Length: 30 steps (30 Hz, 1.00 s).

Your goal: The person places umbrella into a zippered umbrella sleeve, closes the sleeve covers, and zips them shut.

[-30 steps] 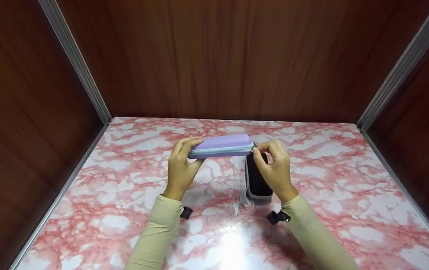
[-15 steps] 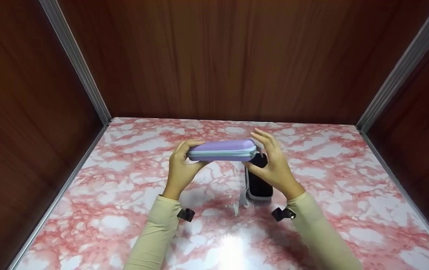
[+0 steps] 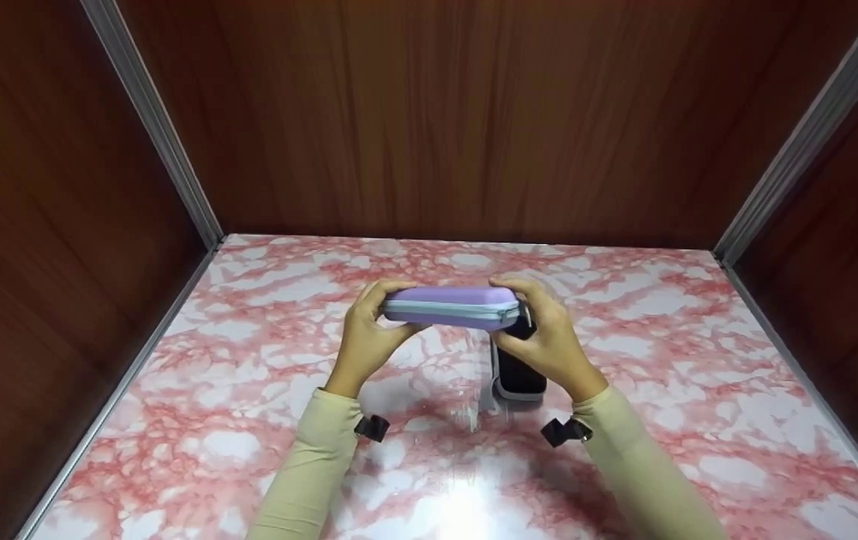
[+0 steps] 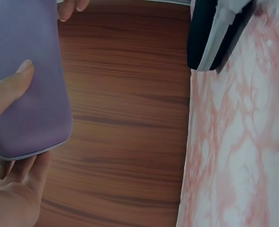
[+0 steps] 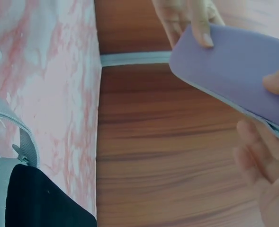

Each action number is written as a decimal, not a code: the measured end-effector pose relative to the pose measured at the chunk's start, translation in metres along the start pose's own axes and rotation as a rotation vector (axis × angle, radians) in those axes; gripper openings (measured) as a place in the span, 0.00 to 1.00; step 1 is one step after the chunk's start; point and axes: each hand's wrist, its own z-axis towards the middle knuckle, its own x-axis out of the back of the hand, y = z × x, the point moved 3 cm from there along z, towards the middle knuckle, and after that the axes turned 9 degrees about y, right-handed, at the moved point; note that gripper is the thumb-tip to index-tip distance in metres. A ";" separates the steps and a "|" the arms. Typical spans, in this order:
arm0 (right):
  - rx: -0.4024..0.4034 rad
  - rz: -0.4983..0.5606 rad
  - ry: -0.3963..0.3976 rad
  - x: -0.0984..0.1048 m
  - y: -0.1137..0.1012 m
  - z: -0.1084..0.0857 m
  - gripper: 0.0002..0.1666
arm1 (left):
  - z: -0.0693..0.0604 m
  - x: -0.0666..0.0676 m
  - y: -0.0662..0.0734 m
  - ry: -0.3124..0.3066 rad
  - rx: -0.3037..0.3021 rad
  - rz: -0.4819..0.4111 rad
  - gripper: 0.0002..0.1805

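A purple hard-shell zip case with a pale blue zip band is held level above the table, its zipped edge facing me. My left hand grips its left end, thumb below and fingers above. At the other end my right hand holds it in the same way, near the zip pull. The left wrist view shows the left thumb on the case's smooth purple underside. In the right wrist view, both thumbs press that same face. The zip looks closed along the part that shows.
A black case with grey trim lies on the pink-and-white marbled table, below my right hand. Its grey strap shows in the right wrist view. Brown wood-grain panels enclose the table at the back and sides.
One second ago the right fingers pinched at the zip pull. They let go and spread, then closed around the case's right end. The case has dropped slightly and turned a little.
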 end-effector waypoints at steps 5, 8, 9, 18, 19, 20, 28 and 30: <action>-0.001 -0.011 0.027 -0.002 -0.001 -0.003 0.41 | 0.000 -0.001 0.006 0.016 -0.067 0.145 0.30; 0.025 -0.025 0.038 -0.003 -0.002 -0.004 0.40 | 0.000 -0.005 0.013 0.015 -0.130 0.226 0.31; 0.039 -0.035 0.042 -0.004 -0.002 -0.004 0.40 | 0.000 -0.007 0.015 0.009 -0.155 0.255 0.31; 0.134 -0.100 0.066 -0.010 -0.001 -0.007 0.37 | -0.002 -0.021 0.032 -0.057 -0.313 0.366 0.33; 0.139 -0.099 0.066 -0.011 -0.001 -0.008 0.37 | -0.003 -0.022 0.033 -0.060 -0.316 0.365 0.34; 0.144 -0.099 0.065 -0.011 -0.002 -0.007 0.37 | -0.003 -0.023 0.034 -0.064 -0.317 0.362 0.34; 0.181 -0.178 0.050 -0.015 -0.013 -0.006 0.37 | -0.006 -0.031 0.034 -0.094 -0.290 0.315 0.35; 0.196 -0.205 0.041 -0.016 -0.014 -0.007 0.37 | -0.007 -0.032 0.033 -0.091 -0.285 0.304 0.36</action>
